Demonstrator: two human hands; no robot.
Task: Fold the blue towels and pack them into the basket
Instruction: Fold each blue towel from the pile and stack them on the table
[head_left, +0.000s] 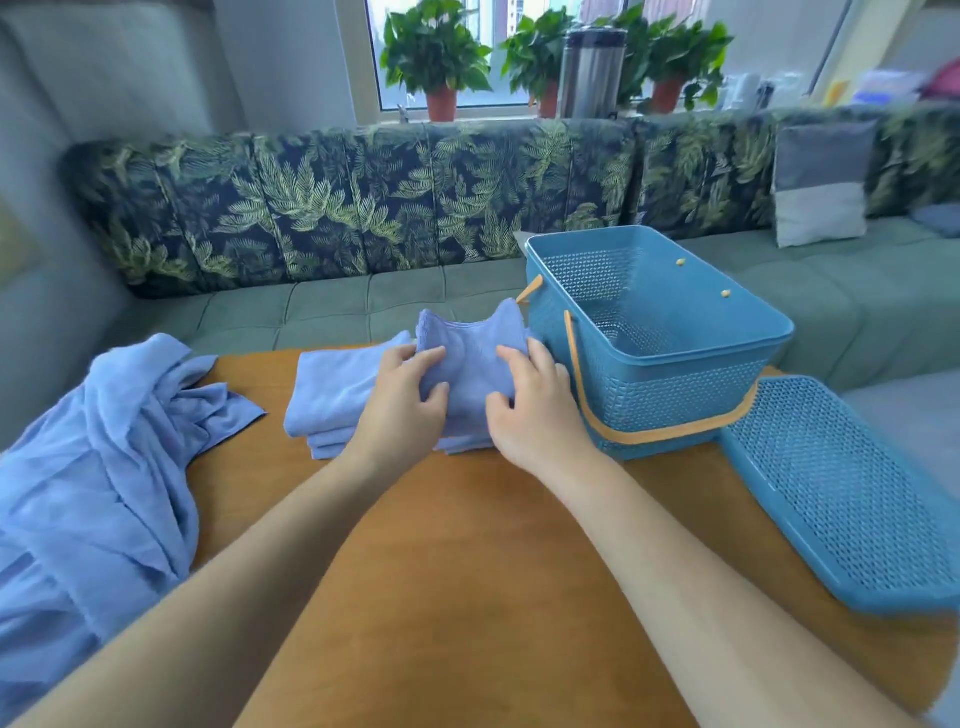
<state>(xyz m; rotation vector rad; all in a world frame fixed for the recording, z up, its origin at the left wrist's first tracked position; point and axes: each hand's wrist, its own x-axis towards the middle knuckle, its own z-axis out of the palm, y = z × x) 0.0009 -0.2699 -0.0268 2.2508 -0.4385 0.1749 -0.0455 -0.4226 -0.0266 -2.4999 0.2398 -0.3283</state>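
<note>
Head: wooden table, blue towels, sofa

Basket: blue, upright, open-topped, handle down.
Folded towel: light blue, bunched; I grip it with left hand and right hand, just left of the basket.
Stack: folded towels, flat on the desk beneath it.
Loose towels: crumpled heap at left.

A: Hands in view?
B: Two, left hand and right hand
A: Towels?
B: One folded towel, one folded stack, layers not countable; one loose heap, number unclear
A: Remainder?
B: One basket, one lid, one table, one sofa, three potted plants, one metal canister, one cushion
</note>
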